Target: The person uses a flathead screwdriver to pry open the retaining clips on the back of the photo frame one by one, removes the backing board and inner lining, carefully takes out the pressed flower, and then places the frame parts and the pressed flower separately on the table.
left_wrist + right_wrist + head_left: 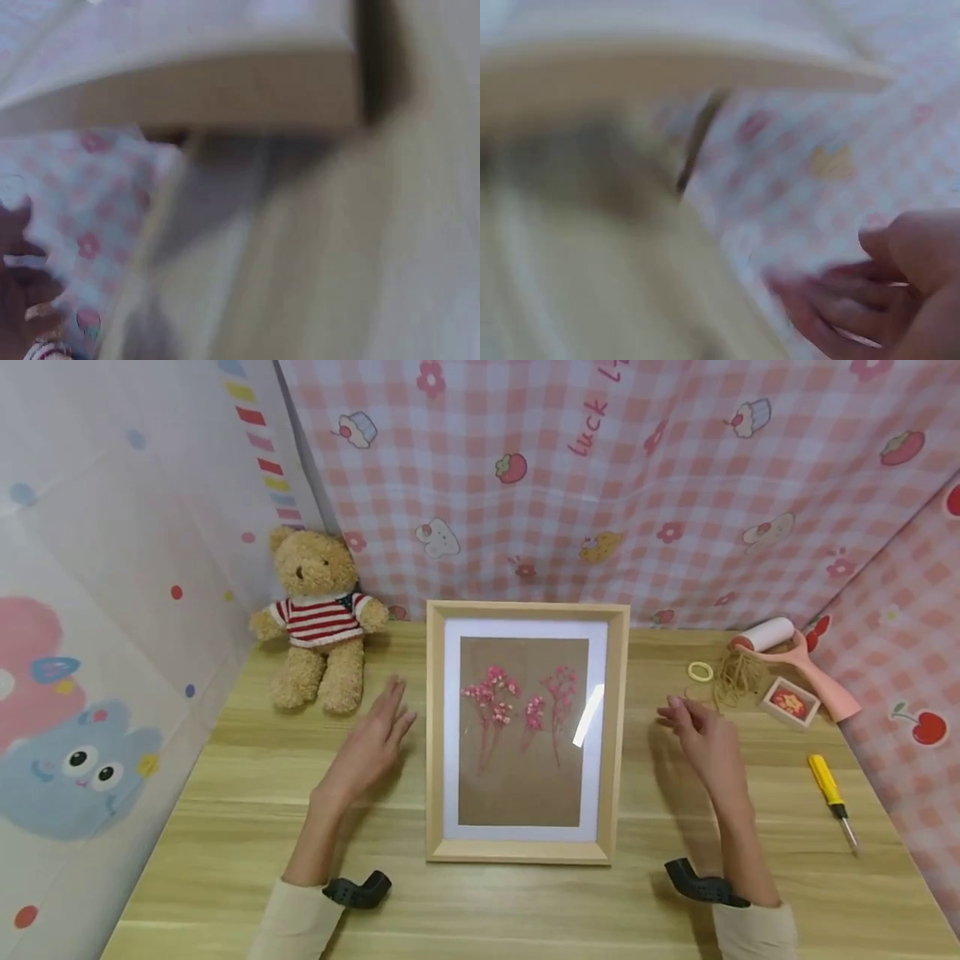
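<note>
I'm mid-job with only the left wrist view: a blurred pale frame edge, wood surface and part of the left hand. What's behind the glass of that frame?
Observer: The head view shows pink flower sprigs against a brown backing.

Operator: Thanks. The right hand is out of my view; is it touching the picture frame?

Observer: No, it is off to the frame's right, with a gap between them.

Operator: Any tool farther out on that side?

Observer: Yes, a yellow-handled screwdriver lies on the tabletop, to the right of that hand.
</note>
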Demonstrator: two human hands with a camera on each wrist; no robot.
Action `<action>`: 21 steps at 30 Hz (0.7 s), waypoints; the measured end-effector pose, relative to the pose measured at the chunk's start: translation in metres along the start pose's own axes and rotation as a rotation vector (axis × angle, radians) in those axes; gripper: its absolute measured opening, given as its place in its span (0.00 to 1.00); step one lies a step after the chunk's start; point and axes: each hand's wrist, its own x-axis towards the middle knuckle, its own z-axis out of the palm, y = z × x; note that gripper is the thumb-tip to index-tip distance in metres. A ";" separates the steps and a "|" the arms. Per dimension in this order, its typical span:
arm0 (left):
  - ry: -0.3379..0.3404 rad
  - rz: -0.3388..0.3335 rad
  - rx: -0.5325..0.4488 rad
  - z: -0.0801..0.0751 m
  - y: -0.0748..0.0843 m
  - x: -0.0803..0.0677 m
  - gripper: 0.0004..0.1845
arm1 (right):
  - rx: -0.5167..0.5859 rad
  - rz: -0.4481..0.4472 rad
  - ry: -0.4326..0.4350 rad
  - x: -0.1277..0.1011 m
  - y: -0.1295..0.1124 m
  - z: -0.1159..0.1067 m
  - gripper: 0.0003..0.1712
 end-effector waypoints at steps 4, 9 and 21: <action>-0.074 -0.033 -0.528 0.000 0.020 0.005 0.40 | 0.573 0.000 -0.274 0.000 -0.011 -0.003 0.27; -0.154 -0.192 -0.764 -0.001 0.043 0.003 0.37 | 0.629 0.042 -0.481 0.002 -0.027 0.000 0.31; -0.144 -0.159 -0.663 -0.002 0.045 0.002 0.37 | 0.387 0.119 -0.424 0.006 -0.040 0.009 0.39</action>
